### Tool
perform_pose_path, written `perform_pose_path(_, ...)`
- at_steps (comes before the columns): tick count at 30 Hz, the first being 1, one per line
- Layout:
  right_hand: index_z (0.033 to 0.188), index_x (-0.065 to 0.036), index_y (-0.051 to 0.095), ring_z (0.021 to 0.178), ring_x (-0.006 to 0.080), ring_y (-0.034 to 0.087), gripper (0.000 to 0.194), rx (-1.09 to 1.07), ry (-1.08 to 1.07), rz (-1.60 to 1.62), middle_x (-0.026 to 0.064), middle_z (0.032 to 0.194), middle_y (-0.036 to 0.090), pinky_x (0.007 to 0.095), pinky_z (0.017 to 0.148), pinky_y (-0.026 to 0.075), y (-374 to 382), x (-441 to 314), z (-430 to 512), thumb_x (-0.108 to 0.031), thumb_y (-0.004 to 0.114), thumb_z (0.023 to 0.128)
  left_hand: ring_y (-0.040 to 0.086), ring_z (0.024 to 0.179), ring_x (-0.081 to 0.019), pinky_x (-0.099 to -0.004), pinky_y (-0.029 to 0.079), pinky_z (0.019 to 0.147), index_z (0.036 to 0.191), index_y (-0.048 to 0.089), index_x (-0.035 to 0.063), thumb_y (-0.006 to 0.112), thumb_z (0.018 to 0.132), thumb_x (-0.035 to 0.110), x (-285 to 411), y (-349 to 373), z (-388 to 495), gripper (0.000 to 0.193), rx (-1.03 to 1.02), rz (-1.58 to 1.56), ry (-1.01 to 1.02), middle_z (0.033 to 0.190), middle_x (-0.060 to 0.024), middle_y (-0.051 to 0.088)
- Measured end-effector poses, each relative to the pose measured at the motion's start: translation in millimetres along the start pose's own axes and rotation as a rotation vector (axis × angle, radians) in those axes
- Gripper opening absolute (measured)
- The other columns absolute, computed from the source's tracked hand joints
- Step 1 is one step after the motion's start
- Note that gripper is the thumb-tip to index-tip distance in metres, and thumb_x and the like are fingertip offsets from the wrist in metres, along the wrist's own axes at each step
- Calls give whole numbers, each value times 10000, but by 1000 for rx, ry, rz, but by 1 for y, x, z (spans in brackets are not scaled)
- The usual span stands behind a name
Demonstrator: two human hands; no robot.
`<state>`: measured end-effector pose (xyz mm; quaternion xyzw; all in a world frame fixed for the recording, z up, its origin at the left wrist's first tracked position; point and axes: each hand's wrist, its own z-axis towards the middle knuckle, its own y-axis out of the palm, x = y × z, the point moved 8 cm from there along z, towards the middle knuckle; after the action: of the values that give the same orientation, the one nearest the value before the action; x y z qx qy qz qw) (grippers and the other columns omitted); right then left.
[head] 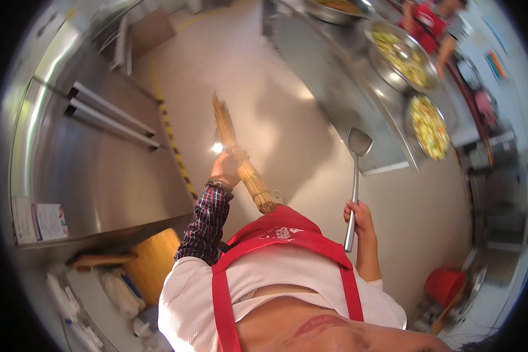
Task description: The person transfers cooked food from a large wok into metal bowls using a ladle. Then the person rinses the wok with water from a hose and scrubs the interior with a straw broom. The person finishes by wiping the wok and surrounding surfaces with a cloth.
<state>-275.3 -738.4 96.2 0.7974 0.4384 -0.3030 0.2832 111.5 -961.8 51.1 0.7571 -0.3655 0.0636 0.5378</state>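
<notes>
My left hand [227,169] grips a bundled bamboo wok brush [251,176] near its bound middle. The brush's splayed bristles point away from me, and its tied butt end lies close to the red apron [270,229]. A checked sleeve cover is on my left forearm. In my right hand [359,217] is a long-handled metal wok spatula [355,176], held by the handle with its blade up and away from me. The two tools are well apart, both above the pale floor [308,176].
A stainless counter [325,66] at the upper right bears metal bowls [402,57] of chopped vegetables; a person in red [427,26] stands beyond it. Stainless doors with long handles [110,123] are on the left. A red bucket [444,284] sits lower right, a wooden board [152,264] lower left.
</notes>
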Motion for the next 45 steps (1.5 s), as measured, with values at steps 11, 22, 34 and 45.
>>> perform_pose_path(11,766,-111,470,476,97,442,218,-612,105,-221,-8,616,478,234,445,333,433,-195,268,-222,549,936,581,1004,-315,-423,491,900,1195,453,-48,512,867,201,222,-57,89,416,127,-280,216,1070,-196,583)
perform_pose_path(22,844,-18,561,483,112,505,134,-276,10,-665,31,625,531,234,437,409,515,-265,384,-131,627,876,605,987,-311,-427,510,858,1137,480,-34,477,899,219,453,-62,307,348,57,-92,312,1063,-208,597)
perform_pose_path(34,814,-27,546,473,133,527,187,-378,-102,-725,48,605,543,255,431,436,796,-360,618,-163,661,870,604,982,-292,-416,504,854,1189,449,-46,497,878,252,792,-49,447,433,32,-51,559,1080,-197,595)
perform_pose_path(45,914,37,600,498,105,534,225,-1004,-250,-822,42,625,556,251,446,440,1287,-367,651,-176,658,874,627,964,-294,-419,528,856,1162,506,-60,525,873,267,1031,-260,520,437,226,-189,745,1065,-181,625)
